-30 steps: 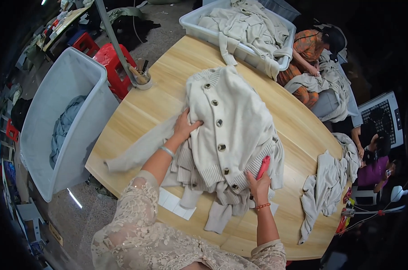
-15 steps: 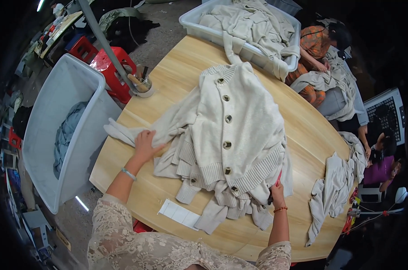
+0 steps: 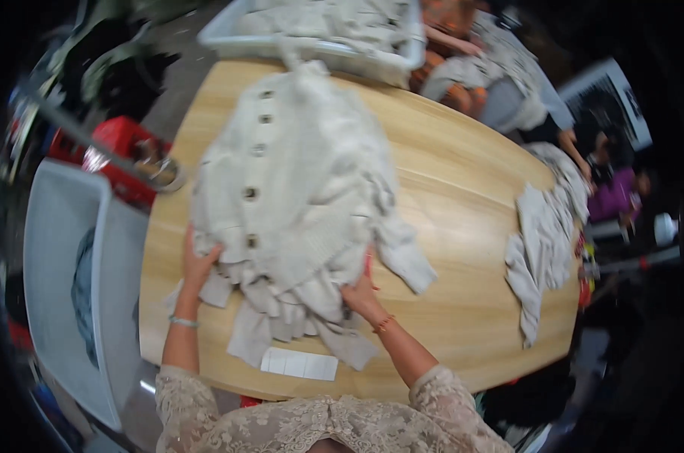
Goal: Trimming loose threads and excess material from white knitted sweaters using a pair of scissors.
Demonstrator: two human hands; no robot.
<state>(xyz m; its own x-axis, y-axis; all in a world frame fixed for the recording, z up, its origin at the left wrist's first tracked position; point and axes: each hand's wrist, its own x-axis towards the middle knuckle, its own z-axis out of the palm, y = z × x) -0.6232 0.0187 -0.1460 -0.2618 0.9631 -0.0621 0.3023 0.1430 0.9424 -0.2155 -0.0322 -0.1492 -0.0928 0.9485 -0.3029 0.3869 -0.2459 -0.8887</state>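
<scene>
**A:** Starting at the left, what was there?

**B:** A pale grey bin (image 3: pixel 63 287) stood beside the desk (image 3: pixel 462 226), with something blue-grey lying in it. Just inside the desk's edge, the left hand (image 3: pixel 198 264) lay flat on the lower left hem of a cream knitted cardigan (image 3: pixel 296 181), its fingers (image 3: pixel 212 255) spread and pressing down rather than closing on anything.

**B:** The cardigan itself lay buttoned side up on a pile of similar cream knitwear, spread across the left half of the desk, collar pointing away from the person.

**A:** How would it handle, in your judgement?

**B:** Soft and limp, I'd say, and fairly thick, so heavier than a shirt and apt to sag and stretch if lifted by one corner. It looked unlikely to slip or break. Taking it at both sides of the hem or at the shoulders seemed soundest.

**A:** And the right hand?

**B:** The right hand (image 3: pixel 361 294) rested on the lower right edge of the pile. Something red showed by it; whether its fingers were curled round the knit or merely laid on it, I couldn't tell.

**A:** Further right?

**B:** A loose heap of cream garments (image 3: pixel 542 249) near the desk's right edge, well apart. A white paper slip (image 3: pixel 299 365) lay nearest the person.
</scene>
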